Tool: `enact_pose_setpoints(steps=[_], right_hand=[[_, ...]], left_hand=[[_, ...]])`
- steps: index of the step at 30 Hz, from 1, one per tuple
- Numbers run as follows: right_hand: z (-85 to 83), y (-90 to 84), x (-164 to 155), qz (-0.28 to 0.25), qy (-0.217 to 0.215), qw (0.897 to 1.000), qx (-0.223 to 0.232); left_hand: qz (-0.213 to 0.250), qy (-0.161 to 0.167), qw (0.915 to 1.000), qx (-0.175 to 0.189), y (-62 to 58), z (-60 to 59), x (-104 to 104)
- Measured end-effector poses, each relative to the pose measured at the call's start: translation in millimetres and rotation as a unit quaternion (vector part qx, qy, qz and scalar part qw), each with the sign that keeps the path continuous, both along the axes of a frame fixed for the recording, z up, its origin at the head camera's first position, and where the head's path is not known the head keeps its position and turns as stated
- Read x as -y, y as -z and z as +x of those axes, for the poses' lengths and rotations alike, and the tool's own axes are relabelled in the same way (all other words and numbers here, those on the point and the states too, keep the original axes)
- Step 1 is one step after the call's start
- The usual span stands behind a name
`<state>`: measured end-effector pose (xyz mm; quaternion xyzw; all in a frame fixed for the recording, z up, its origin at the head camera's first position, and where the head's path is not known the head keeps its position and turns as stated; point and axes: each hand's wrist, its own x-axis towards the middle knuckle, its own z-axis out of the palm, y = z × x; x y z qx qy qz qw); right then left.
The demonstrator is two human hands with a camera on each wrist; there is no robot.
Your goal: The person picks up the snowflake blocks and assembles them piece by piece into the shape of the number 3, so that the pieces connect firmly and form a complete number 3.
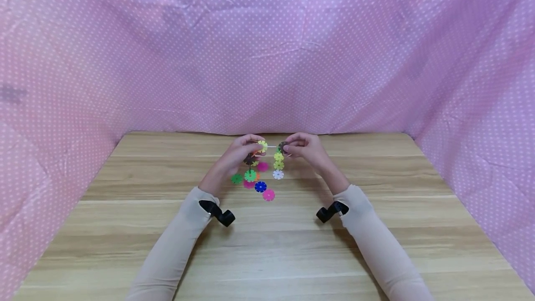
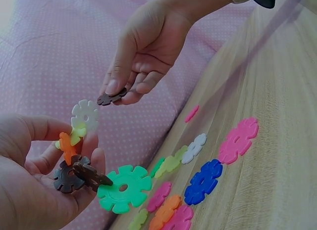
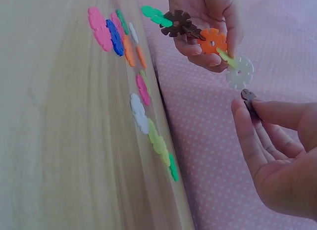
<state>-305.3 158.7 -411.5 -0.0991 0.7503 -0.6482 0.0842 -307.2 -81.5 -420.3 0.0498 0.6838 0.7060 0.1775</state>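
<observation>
1. While raised above the bench (image 1: 376,245), the left hand (image 1: 236,154) pinched a small cluster of joined discs (image 2: 74,156).
2. Loose discs (image 1: 260,186) lay between the hands.
3. Right hand (image 1: 307,148) pinched a brown disc (image 2: 110,98) by its rim; likely light, stiff, slippery plastic.

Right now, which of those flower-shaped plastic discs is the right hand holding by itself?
The single dark brown plastic snowflake disc, pinched in the right hand. The other brown discs are joined into the cluster that the left hand holds.
</observation>
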Motion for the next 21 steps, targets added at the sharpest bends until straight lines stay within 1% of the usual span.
enact_pose_setpoints(steps=[7,15,21], right_hand=[[1.3,2.2,1.1,-0.033,-0.001,0.999,0.011],[2.5,1.5,2.1,-0.035,-0.021,0.999,0.009],[3.9,0.8,2.4,-0.038,-0.022,0.999,0.015]], left_hand=[[-0.002,0.004,1.0000,-0.004,-0.9,1.3,-1.4],[-0.006,0.009,0.9999,-0.003,-0.1,0.7,-3.2],[-0.006,0.018,0.9998,0.002,0.1,2.0,-4.2]])
